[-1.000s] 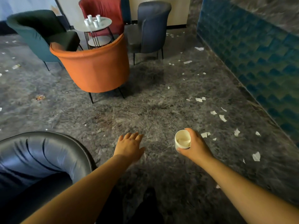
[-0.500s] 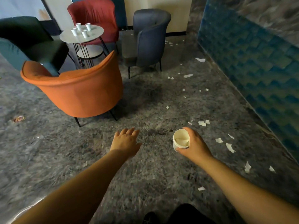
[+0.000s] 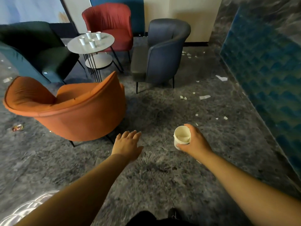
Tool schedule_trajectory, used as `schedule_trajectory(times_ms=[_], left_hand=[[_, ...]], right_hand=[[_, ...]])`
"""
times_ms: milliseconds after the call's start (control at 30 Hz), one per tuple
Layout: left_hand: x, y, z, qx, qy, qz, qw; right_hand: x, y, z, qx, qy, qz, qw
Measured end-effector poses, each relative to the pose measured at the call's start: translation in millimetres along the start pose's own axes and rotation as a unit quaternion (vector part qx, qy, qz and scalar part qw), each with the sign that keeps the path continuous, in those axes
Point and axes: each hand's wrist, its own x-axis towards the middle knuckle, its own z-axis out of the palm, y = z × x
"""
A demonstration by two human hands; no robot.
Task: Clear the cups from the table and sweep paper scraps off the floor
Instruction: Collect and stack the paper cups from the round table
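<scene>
My right hand (image 3: 195, 142) grips a white paper cup (image 3: 181, 136) by its side, held upright over the grey floor. My left hand (image 3: 127, 145) is stretched forward, palm down, fingers straight, holding nothing. Far ahead, a small round grey table (image 3: 104, 44) carries several white paper cups (image 3: 88, 34). White paper scraps (image 3: 204, 97) lie scattered over the floor on the right, with a larger piece (image 3: 221, 77) near the blue wall.
An orange armchair (image 3: 68, 110) stands between me and the table. A dark green chair (image 3: 37, 51), a red chair (image 3: 110, 25) and a dark grey chair (image 3: 162, 51) ring the table. A blue tiled wall (image 3: 267, 75) runs along the right. A small wrapper (image 3: 17, 127) lies on the left floor.
I have walked forward: the chairs and table are closer and lower in view, and the black seat at left is gone. Both hands keep their pose, the right still holding the cup.
</scene>
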Motion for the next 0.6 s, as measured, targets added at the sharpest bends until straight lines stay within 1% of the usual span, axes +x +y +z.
schedule_trajectory(times_ms=[133, 300, 500, 600], left_hand=[[62.9, -12.9, -20.7, -0.031, 0.003, -0.04, 0.999], [163.3, -52.1, -44.1, -0.026, 0.005, -0.056, 0.998], [306.6, -109.1, -79.9, -0.011, 0.014, -0.039, 0.999], [371.6, -133.8, -102.5, 0.001, 0.022, -0.032, 0.999]], right_hand=[[85.2, -10.9, -3.6, 0.001, -0.02, -0.018, 1.0], [209.9, -33.9, 11.0, 0.003, -0.039, -0.032, 0.999], [358.8, -70.1, 17.7, 0.009, -0.034, -0.028, 0.999], [420.3, -87.4, 16.2, 0.024, -0.022, -0.041, 0.999]])
